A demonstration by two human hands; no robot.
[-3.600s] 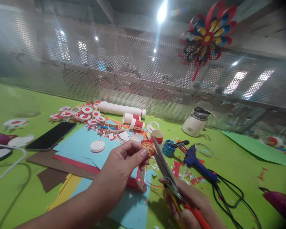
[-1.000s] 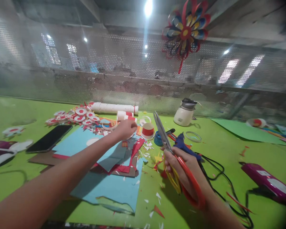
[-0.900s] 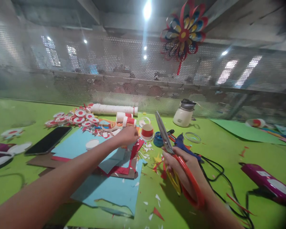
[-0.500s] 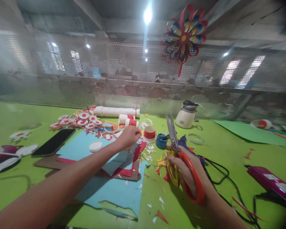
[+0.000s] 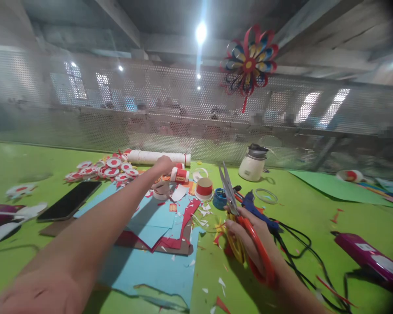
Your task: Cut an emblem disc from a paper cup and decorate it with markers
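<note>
My right hand (image 5: 253,233) holds a pair of scissors (image 5: 228,189) by its red and yellow handles, blades pointing up and away. My left hand (image 5: 163,165) reaches over the far side of the paper pile, beside the white tube (image 5: 144,157) and the lying paper cups (image 5: 180,175). Its fingers are hidden behind the hand, so whether they grip a cup is unclear. A red-and-white paper cup piece (image 5: 204,189) stands nearby, left of a small blue jar (image 5: 219,199). Beneath my left forearm are blue sheets (image 5: 153,220), with red and brown ones.
Red-and-white paper discs (image 5: 113,168) lie heaped at the back left, near a phone (image 5: 70,201). On the right are a blue glue gun (image 5: 258,213), black cords, a purple device (image 5: 368,255) and a green sheet (image 5: 327,185). A cream bottle (image 5: 253,163) stands behind; scraps litter the table.
My left hand has moved farther away and left, to the cups by the white tube. The scissors stay in my right hand. The view has shifted slightly.
</note>
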